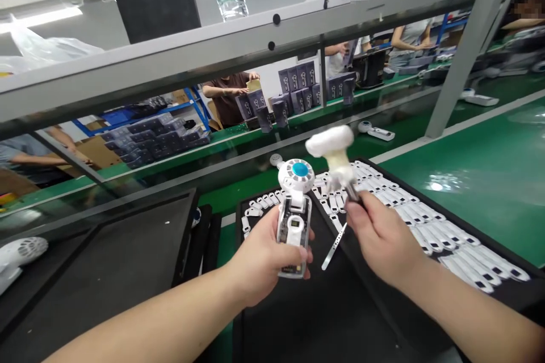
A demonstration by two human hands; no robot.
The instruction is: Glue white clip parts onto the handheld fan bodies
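Note:
My left hand (261, 252) is closed around a white handheld fan (297, 177), held upright with its round head and blue centre at the top. Through the handle's clear casing a dark circuit board shows, with a white strip on it. My right hand (385, 238) grips the dark handle of a small mallet (336, 147); its white, padded-looking head is raised to the right of the fan, apart from it. Below and between the hands, a thin metal strip with holes (334, 247) lies on the black tray (293, 317).
Rows of white handle covers (419, 212) fill the tray's right side. Another black tray (128, 261) lies left, with a white fan (23, 255) at its edge. A grey metal beam (170, 57) crosses ahead. Beyond it are fans on a green belt, stacked boxes (298, 88) and people working.

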